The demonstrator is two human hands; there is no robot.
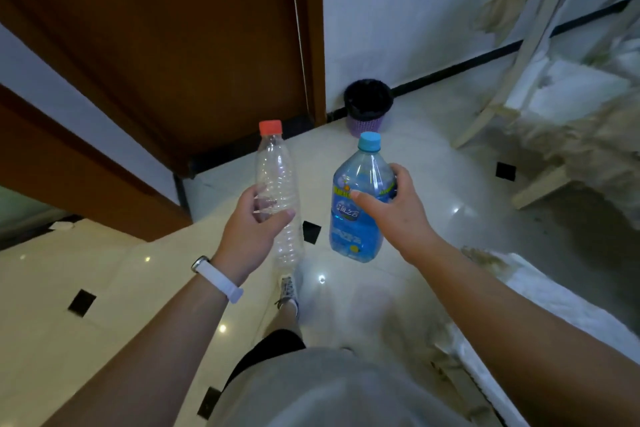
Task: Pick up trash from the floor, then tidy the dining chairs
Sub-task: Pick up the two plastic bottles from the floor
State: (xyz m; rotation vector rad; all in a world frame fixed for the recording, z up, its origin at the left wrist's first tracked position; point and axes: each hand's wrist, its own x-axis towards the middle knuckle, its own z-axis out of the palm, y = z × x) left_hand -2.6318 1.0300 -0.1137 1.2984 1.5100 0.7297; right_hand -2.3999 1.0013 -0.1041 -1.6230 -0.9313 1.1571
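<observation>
A clear empty plastic bottle [277, 184] with a red cap is held upright off the floor, nearer the camera than the waste basket [367, 107] and to its left; the left hand [252, 229] grasps it around the lower middle, fingers and thumb curled round it. Just beside it, directly in front of the basket, a blue-tinted bottle [356, 218] with a light blue cap is gripped at its labelled body by the right hand [398, 211]. The basket, purple mesh with a black liner, stands against the white wall, just right of a brown wooden door [173, 45]. Right of the basket is a pale dining chair [540, 80], blurred. A white wristband [218, 279] circles the left wrist above the glossy tiled floor [104, 270].
</observation>
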